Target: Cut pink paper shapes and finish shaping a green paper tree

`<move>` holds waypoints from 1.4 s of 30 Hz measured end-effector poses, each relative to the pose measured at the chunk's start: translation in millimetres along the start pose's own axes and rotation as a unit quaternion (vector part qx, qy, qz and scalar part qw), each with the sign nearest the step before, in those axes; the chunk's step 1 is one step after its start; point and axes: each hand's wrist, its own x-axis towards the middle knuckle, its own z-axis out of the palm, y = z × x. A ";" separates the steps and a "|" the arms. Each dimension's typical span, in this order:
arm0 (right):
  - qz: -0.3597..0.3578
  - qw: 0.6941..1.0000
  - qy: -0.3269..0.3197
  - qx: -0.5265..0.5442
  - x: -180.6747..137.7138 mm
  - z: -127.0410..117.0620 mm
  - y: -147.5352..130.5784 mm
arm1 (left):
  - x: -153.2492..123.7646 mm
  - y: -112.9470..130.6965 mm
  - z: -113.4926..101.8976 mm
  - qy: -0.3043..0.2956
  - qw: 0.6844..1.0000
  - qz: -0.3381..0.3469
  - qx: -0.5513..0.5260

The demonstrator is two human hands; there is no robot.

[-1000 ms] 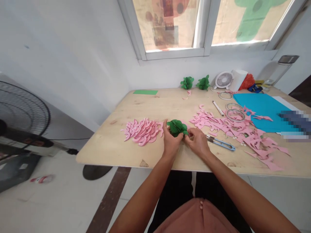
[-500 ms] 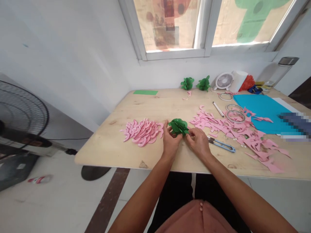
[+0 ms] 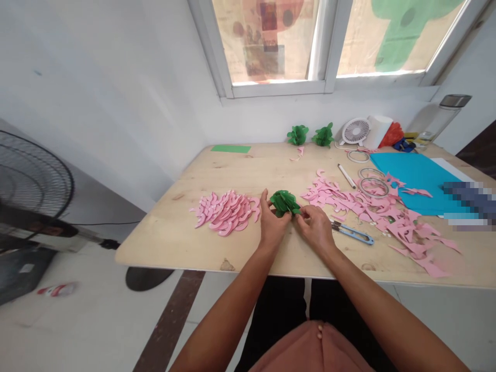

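Observation:
My left hand (image 3: 272,226) and my right hand (image 3: 315,225) both grip a green paper ball (image 3: 284,202) just above the wooden table (image 3: 174,232), near its front edge. The left fingers curl round its left side. The right fingers pinch its right edge. Left of the hands lies a pile of pink curved paper cut-outs (image 3: 227,211). A blue-handled thread snip (image 3: 352,233) rests on the table just right of my right hand.
Pink paper scraps (image 3: 387,214) spread to the right, beside wire rings (image 3: 374,183), a white pen (image 3: 347,176) and a blue sheet (image 3: 416,175). Two green paper balls (image 3: 310,135), a small white fan (image 3: 355,130) and a green sheet (image 3: 230,149) sit at the back. A floor fan (image 3: 34,191) stands left.
The hands stay on the green paper ball, with only small finger shifts. The view has drifted slightly.

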 end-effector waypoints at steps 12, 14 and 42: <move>0.005 1.000 0.003 -0.027 -1.0 -1.6 -1.8 | 2.0 -0.5 -1.2 -0.004 1.000 -0.001 -0.021; 0.004 1.000 0.008 -0.026 -1.4 -1.9 -2.0 | 1.2 1.1 -1.7 -0.004 1.000 -0.001 -0.023; -0.016 0.999 0.005 -0.034 -3.4 -1.3 -1.2 | -4.1 2.8 -2.1 -0.010 0.996 -0.036 -0.077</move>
